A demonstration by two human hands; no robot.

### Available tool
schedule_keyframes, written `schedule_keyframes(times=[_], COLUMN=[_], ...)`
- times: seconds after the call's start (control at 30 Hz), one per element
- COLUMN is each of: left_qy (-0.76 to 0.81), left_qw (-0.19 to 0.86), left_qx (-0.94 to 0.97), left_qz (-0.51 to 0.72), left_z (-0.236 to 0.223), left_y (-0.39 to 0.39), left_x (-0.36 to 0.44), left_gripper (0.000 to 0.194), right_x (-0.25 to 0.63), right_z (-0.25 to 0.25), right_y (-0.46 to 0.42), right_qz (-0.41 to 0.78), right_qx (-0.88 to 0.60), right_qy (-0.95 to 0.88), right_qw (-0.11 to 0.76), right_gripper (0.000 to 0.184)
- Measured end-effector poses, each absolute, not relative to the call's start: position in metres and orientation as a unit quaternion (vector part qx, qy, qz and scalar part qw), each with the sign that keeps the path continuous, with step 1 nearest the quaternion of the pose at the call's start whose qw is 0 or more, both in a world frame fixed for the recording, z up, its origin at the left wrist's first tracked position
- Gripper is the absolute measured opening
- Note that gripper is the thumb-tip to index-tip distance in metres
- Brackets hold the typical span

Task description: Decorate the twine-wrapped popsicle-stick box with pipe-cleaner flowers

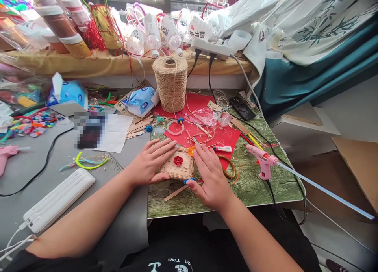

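Between my two hands lies a small square wooden panel (169,169) made of flat sticks, with twine along its edges. A red flower (178,160) sits at its middle, an orange flower (191,150) at its far right corner and a blue one (189,180) at its near right corner. My left hand (155,160), fingers stretched flat, rests over the panel's left side. My right hand (210,173) lies along its right side with fingers extended, partly covering that edge. Neither hand grips anything. A loose craft stick (176,193) lies just in front of the panel.
A large twine spool (170,83) stands behind on red paper (227,136). To the right are a pink glue gun (261,160) with a long glue stick, gold-handled scissors (233,170) and a black phone (242,108). On the left lie a white power bank (59,199) and tissue packs (141,100).
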State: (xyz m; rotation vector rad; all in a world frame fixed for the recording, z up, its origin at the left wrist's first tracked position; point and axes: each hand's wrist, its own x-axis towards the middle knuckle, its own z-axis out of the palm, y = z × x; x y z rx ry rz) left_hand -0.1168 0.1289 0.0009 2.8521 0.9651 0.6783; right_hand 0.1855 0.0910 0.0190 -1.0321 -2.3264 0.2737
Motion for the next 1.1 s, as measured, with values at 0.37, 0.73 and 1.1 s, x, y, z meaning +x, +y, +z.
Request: schedule_keyframes(times=[0.37, 0.73, 1.1], left_qy=[0.325, 0.336, 0.378], left_qw=[0.084, 0.32, 0.324], left_qx=[0.912, 0.812, 0.765], left_qz=[0.236, 0.355, 0.407], left_z=[-0.004, -0.021, -0.022], left_y=[0.126, 0.126, 0.115], left_x=[-0.115, -0.129, -0.109], left_gripper=[0.088, 0.157, 0.145], right_x=[0.182, 0.189, 0.157], right_z=[0.015, -0.021, -0.032], right_y=[0.099, 0.048, 0.032], right_qz=[0.13, 0.366, 0.43], right_qx=[-0.378, -0.463, -0.481], right_qy=[-0.873, -0.678, -0.606], right_qw=[0.279, 0.438, 0.465], right_gripper=[0.077, 0.056, 0.067])
